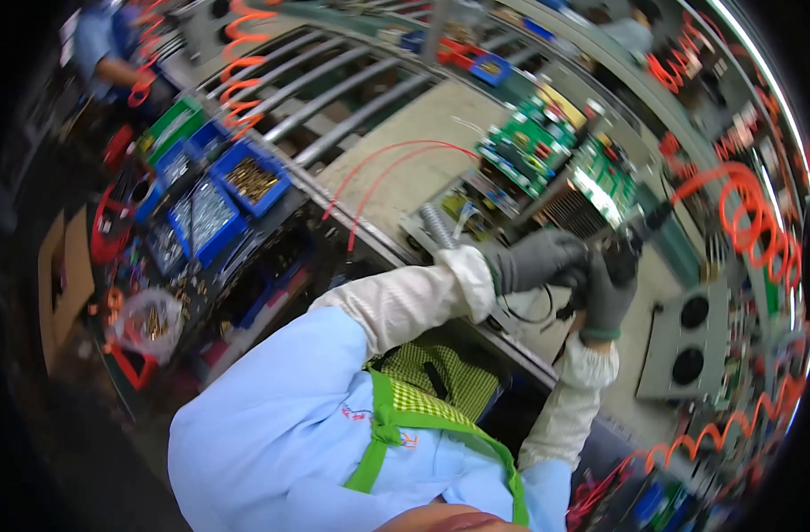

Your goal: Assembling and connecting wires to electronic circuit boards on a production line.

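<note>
Both my hands wear grey gloves and meet over the near right edge of an open metal unit. My right hand (611, 288) is wrapped round a dark air tool (629, 241), whose back end joins an orange coiled hose (749, 208). Close by on its left, my left hand (542, 262) has its fingers curled together; what they hold is hidden. A thin black cable (527, 317) loops below the hands. Green circuit boards (531, 146) stand on the unit, beside a dark finned heat sink (572, 211). Two red wires (396, 151) trail left from it.
Blue bins (212, 222) of screws and brass parts stand left, near a clear plastic bag (148, 321) and an open cardboard box (66, 275). Rollers (334, 97) run behind. A grey panel with two round holes (684, 346) lies right. Another person (108, 53) is far left.
</note>
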Demonstrator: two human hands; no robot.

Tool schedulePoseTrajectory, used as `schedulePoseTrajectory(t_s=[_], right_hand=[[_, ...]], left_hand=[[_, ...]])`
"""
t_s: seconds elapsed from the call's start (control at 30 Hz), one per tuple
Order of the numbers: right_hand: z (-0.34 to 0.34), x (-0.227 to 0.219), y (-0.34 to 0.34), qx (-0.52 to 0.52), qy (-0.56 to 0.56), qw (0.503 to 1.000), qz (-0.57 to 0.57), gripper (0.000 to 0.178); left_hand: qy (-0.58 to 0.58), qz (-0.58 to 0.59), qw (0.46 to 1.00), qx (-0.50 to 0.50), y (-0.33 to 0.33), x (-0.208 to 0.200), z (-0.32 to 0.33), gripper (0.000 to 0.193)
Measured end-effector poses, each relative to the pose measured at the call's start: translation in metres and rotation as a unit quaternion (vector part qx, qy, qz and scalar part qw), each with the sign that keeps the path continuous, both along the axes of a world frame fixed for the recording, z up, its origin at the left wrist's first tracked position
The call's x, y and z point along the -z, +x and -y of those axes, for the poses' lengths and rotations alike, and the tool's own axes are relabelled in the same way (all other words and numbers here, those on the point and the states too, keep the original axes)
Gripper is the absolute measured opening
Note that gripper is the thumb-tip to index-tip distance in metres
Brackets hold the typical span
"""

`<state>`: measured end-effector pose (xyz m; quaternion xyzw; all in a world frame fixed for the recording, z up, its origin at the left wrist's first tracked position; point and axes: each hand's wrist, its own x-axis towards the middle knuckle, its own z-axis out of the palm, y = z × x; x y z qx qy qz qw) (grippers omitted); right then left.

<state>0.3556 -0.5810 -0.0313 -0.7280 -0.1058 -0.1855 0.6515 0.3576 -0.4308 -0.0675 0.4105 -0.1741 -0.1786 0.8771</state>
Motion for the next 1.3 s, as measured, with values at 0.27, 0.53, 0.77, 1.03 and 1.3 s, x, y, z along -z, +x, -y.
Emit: schedulePoseTrajectory(t_s=[0.27,0.53,0.77,1.03,1.3], right_hand=[[-0.011,-0.12,0.002,-0.076,0.14,0.976,0.151,0.028],[-0.041,-0.152,0.063,-0.058,0.164,0.944,0.281,0.023],[-0.046,-0.144,0.086,-0.06,0.156,0.939,0.301,0.019],[-0.053,-0.139,0.1,-0.027,0.136,0.941,0.31,0.019],[-0.042,-0.134,0.099,-0.1,0.083,0.952,0.277,0.027]], left_hand=[[-0.129,-0.205,0.965,-0.099,0.056,0.012,0.02,0.016],[-0.168,-0.224,0.947,-0.16,0.084,0.013,0.022,0.017],[-0.197,-0.249,0.932,-0.175,0.085,0.004,0.022,0.012],[-0.231,-0.239,0.918,-0.217,0.09,0.005,0.03,0.015],[-0.3,-0.218,0.906,-0.204,0.092,0.004,0.032,0.012]])
